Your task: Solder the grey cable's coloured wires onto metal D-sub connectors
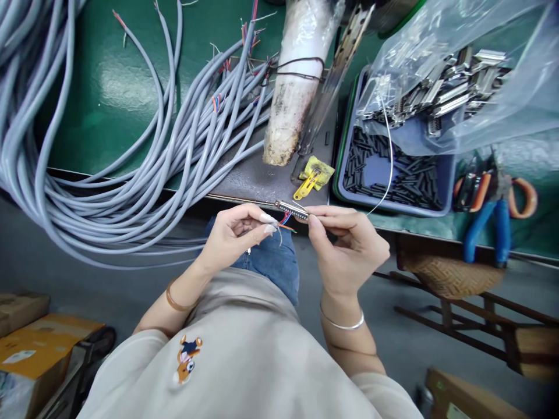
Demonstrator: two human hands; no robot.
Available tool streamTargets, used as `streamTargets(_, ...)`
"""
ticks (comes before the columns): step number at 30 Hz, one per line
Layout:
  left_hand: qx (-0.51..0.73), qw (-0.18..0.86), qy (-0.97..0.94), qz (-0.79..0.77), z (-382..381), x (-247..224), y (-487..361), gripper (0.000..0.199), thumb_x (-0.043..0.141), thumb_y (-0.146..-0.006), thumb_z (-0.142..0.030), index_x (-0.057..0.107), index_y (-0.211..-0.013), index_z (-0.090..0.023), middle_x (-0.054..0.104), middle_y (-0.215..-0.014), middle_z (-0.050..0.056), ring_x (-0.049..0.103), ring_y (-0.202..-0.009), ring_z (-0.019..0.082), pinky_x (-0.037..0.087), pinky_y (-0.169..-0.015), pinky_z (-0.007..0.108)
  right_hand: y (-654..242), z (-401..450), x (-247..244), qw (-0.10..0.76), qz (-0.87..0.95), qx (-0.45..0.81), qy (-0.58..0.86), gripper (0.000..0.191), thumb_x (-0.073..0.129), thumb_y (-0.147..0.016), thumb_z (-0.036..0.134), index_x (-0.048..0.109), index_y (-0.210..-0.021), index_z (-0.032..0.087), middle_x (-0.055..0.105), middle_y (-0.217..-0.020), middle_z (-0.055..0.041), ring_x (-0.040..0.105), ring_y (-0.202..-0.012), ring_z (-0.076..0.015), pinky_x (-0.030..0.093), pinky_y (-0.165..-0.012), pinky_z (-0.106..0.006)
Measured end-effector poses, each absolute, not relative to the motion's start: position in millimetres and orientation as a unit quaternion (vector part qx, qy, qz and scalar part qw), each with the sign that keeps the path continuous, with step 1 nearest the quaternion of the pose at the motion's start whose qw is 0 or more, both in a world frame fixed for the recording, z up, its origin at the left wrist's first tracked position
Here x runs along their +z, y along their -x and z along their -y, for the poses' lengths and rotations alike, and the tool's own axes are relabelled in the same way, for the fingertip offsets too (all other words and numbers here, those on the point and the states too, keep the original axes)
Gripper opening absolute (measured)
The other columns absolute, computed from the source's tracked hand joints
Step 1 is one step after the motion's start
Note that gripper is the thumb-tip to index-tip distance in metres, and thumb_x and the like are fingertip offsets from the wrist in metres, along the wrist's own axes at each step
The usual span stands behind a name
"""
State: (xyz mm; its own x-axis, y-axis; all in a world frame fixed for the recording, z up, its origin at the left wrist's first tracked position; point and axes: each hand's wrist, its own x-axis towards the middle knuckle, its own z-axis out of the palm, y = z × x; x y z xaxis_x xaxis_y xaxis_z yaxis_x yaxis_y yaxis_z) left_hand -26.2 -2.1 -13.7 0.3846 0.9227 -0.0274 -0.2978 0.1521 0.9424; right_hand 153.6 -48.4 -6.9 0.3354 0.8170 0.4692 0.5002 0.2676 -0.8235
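Between the thumb and fingers of my right hand (pixel 345 241) is a narrow metal multi-pin connector (pixel 290 210), held level near the bench edge. My left hand (pixel 240 235) pinches the thin coloured wires (pixel 286 220) at a cable end. Red and blue wires reach up to the connector's underside; an orange-green one sticks out below it. Whether each wire is joined to a pin is too small to tell. Just beyond the connector lies a yellow clip (pixel 309 183) on a yellow pad. A thin white strand (pixel 390 157) arcs from the tray towards my right hand.
Many grey cables (pixel 174 157) spread over the bench at left. A wrapped white roll (pixel 301 81) stands ahead. At right a blue tray (pixel 445 192) holds black tubes under a bag of metal connectors (pixel 458 87). Blue-handled pliers (pixel 487 224) and orange-handled cutters (pixel 524 198) lie beside it.
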Motion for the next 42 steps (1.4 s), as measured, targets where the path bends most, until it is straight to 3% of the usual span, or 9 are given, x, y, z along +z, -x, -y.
streamTargets(3, 0.499, 0.576, -0.562, -0.322, 6, -17, 26, 0.006, 0.081, -0.083, -0.021, 0.077, -0.087, -0.018, 0.074, -0.079, 0.005, 0.069, -0.073, 0.014, 0.056, -0.070, 0.025, -153, 50, -6, 0.570, 0.558, 0.140, 0.586, 0.013, 0.075, -0.085, 0.010, 0.069, -0.083, 0.020, 0.080, -0.090, -0.0019, 0.078, -0.082, -0.0156, 0.062, -0.067, -0.025)
streamTargets(8, 0.539, 0.450, -0.647, -0.299, 11, -22, 27, 0.012, 0.076, -0.084, -0.012, 0.078, -0.091, -0.021, 0.075, -0.077, 0.004, 0.067, -0.068, 0.014, 0.053, -0.066, 0.026, -152, 51, -6, 0.574, 0.585, 0.100, 0.564, 0.015, 0.075, -0.085, 0.008, 0.069, -0.086, 0.022, 0.080, -0.091, -0.0017, 0.079, -0.083, -0.0175, 0.064, -0.071, -0.029)
streamTargets(21, 0.545, 0.412, -0.669, -0.293, 14, -25, 31, 0.021, 0.072, -0.085, -0.007, 0.077, -0.099, -0.022, 0.076, -0.080, 0.004, 0.066, -0.067, 0.013, 0.052, -0.064, 0.026, -151, 54, 1, 0.541, 0.648, 0.008, 0.537, 0.021, 0.078, -0.082, 0.006, 0.068, -0.091, 0.022, 0.082, -0.092, -0.0020, 0.079, -0.075, -0.0170, 0.064, -0.062, -0.025)
streamTargets(26, 0.523, 0.467, -0.621, -0.351, 20, -25, 30, 0.007, 0.075, -0.087, -0.018, 0.076, -0.094, -0.020, 0.076, -0.081, 0.005, 0.068, -0.069, 0.013, 0.055, -0.065, 0.024, -152, 54, 0, 0.514, 0.668, -0.021, 0.537, 0.021, 0.080, -0.083, 0.008, 0.067, -0.091, 0.023, 0.082, -0.097, -0.0007, 0.079, -0.077, -0.0157, 0.062, -0.060, -0.025)
streamTargets(30, 0.511, 0.568, -0.520, -0.382, 22, -18, 24, 0.017, 0.074, -0.091, -0.024, 0.072, -0.107, -0.020, 0.074, -0.087, 0.002, 0.062, -0.055, 0.006, 0.050, -0.051, 0.017, -151, 52, -1, 0.500, 0.665, 0.011, 0.555, 0.021, 0.077, -0.085, 0.007, 0.067, -0.092, 0.023, 0.082, -0.096, -0.0008, 0.079, -0.083, -0.0157, 0.063, -0.070, -0.026)
streamTargets(34, 0.468, 0.659, -0.447, -0.384, 17, -9, 22, 0.021, 0.073, -0.092, -0.033, 0.068, -0.105, -0.018, 0.069, -0.079, -0.001, 0.052, -0.043, 0.002, 0.039, -0.040, 0.015, -149, 50, -2, 0.510, 0.650, 0.083, 0.558, 0.019, 0.074, -0.087, 0.006, 0.068, -0.092, 0.023, 0.081, -0.094, -0.0016, 0.079, -0.087, -0.0162, 0.064, -0.075, -0.027)
streamTargets(42, 0.422, 0.727, -0.399, -0.366, 12, -8, 28, 0.024, 0.074, -0.091, -0.035, 0.063, -0.105, -0.018, 0.069, -0.080, -0.002, 0.053, -0.039, 0.003, 0.037, -0.036, 0.015, -149, 51, -3, 0.516, 0.635, 0.119, 0.563, 0.018, 0.073, -0.087, 0.006, 0.070, -0.092, 0.022, 0.080, -0.094, -0.0018, 0.078, -0.087, -0.0160, 0.064, -0.075, -0.028)
